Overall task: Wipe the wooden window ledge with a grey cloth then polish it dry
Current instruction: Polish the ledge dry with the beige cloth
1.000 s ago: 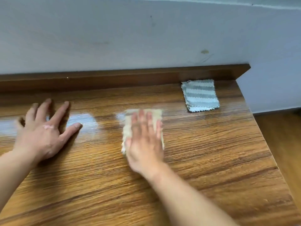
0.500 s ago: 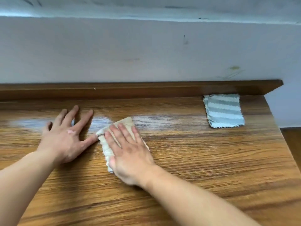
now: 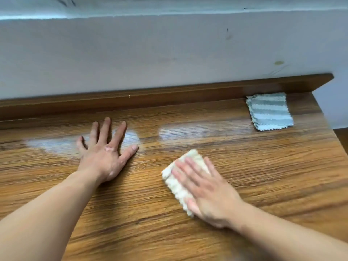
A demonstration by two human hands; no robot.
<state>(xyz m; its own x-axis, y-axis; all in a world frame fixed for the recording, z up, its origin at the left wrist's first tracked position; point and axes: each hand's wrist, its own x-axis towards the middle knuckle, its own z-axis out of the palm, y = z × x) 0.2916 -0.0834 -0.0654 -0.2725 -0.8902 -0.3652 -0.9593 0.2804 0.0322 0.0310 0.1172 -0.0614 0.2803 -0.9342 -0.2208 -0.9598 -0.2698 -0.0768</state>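
The wooden window ledge (image 3: 244, 166) fills the view, brown with strong grain and a glossy sheen across its middle. My right hand (image 3: 209, 191) lies flat on a folded cream cloth (image 3: 177, 183), pressing it onto the wood; hand and cloth are blurred with motion. My left hand (image 3: 105, 153) rests palm down on the ledge to the left, fingers spread, holding nothing. A folded grey striped cloth (image 3: 269, 112) lies at the far right corner, apart from both hands.
A raised wooden strip (image 3: 150, 97) runs along the back of the ledge under a pale wall (image 3: 150, 53). The ledge ends at its right edge (image 3: 331, 132), with a drop to a wooden floor (image 3: 341, 136) beyond.
My right hand slid the cream cloth left toward my left hand, then back to the right and nearer to me. The left hand stays planted. The grey cloth has not moved.
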